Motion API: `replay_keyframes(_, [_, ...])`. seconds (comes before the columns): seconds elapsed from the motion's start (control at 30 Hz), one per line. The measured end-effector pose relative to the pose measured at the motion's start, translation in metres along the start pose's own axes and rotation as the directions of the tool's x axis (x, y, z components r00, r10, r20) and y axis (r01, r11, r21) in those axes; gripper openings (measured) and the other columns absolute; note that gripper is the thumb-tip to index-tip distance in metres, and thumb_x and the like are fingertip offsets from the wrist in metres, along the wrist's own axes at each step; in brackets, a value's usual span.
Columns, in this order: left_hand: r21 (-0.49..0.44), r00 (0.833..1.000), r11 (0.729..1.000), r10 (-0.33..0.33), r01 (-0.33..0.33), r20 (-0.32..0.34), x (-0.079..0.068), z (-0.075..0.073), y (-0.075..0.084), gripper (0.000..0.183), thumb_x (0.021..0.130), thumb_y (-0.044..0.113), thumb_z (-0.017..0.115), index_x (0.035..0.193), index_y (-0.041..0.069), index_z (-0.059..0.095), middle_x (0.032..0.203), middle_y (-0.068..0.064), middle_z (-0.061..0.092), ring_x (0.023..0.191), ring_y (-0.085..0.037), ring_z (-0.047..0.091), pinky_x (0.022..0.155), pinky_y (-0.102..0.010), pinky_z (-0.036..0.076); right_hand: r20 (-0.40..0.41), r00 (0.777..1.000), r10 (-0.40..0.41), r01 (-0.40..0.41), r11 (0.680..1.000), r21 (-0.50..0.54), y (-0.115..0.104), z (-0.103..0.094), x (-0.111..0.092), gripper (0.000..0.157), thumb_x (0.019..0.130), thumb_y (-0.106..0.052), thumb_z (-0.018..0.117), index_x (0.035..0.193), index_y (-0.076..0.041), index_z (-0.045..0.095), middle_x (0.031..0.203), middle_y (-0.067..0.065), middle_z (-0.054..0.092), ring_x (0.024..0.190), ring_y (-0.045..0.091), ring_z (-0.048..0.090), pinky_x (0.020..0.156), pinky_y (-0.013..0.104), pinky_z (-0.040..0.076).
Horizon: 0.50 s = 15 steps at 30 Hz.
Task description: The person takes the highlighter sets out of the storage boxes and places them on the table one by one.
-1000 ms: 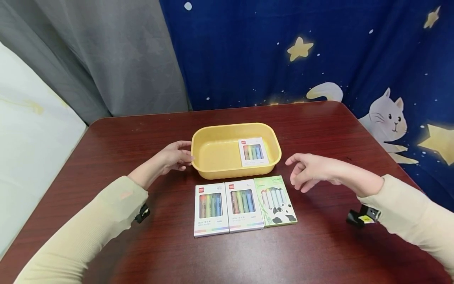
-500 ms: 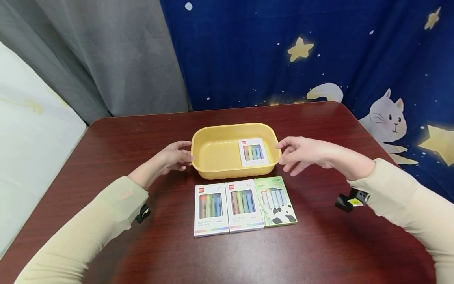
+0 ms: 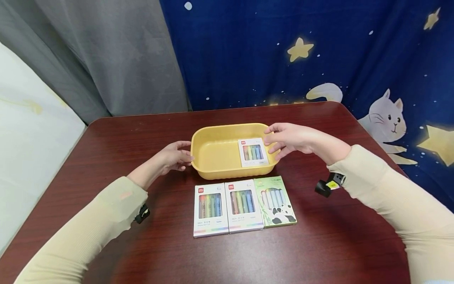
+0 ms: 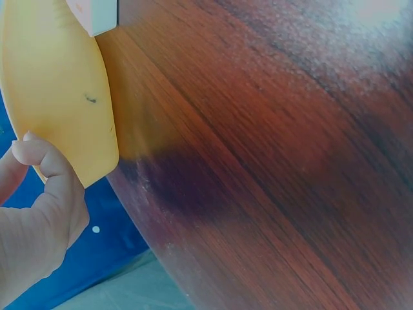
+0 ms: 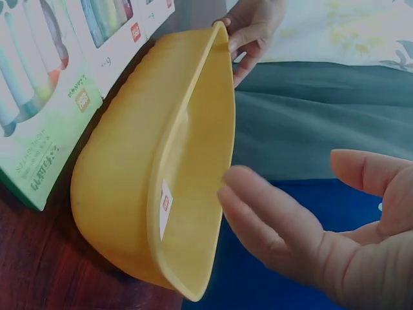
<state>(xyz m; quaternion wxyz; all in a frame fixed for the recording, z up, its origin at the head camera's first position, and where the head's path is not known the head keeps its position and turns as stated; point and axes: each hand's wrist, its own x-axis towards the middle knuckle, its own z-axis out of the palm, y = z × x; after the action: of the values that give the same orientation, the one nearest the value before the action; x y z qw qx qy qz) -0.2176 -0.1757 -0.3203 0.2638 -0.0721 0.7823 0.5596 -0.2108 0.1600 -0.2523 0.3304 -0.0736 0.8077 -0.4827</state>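
A yellow plastic basin (image 3: 228,174) rests on the table. My left hand (image 3: 172,158) pinches its left rim between thumb and fingers; the left wrist view shows this grip up close. Over the right rim reaches my right hand (image 3: 292,138), its fingers loosely spread near a white highlighter pack (image 3: 253,152) lying inside the basin. In the right wrist view that hand (image 5: 316,232) holds nothing, and most of this pack is hidden by the basin wall. In front of the basin lie two more white highlighter packs (image 3: 211,209) and a green panda-print pen pack (image 3: 275,201), side by side.
The dark red wooden table (image 3: 227,256) extends around the basin on all sides. Behind it hang a grey curtain (image 3: 131,59) and a blue star-patterned curtain (image 3: 241,51). A white surface (image 3: 28,130) stands along the left.
My right hand has moved left and away from me, from beside the basin to over its right rim. The left hand, the basin and the packs have stayed in place.
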Motion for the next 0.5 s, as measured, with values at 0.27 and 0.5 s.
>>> replay_keyframes(0.27, [0.001, 1.000, 1.000, 0.001, -0.001, -0.001, 0.000, 0.000, 0.000, 0.066, 0.089, 0.005, 0.055, 0.145, 0.011, 0.019, 0.111, -0.012, 0.048, 0.070, -0.010, 0.056, 0.058, -0.019, 0.046, 0.014, 0.999, 0.035, -0.036, 0.998, 0.051, 0.005, 0.000, 0.025, 0.058, 0.095, -0.024, 0.045, 0.140, -0.001, 0.015, 0.142, 0.024, 0.025, 0.126, 0.041, 0.034, 0.089, 0.048, 0.046])
replay_keyframes(0.5, [-0.001, 1.000, 1.000, 0.004, -0.004, 0.001, 0.000, 0.000, 0.000, 0.066, 0.089, 0.004, 0.055, 0.145, 0.010, 0.019, 0.110, -0.012, 0.048, 0.069, -0.010, 0.056, 0.057, -0.019, 0.046, 0.020, 0.997, 0.079, -0.081, 0.989, 0.124, 0.007, 0.005, 0.043, 0.055, 0.096, -0.025, 0.043, 0.139, -0.002, 0.018, 0.147, 0.021, 0.015, 0.131, 0.042, 0.024, 0.091, 0.056, 0.040])
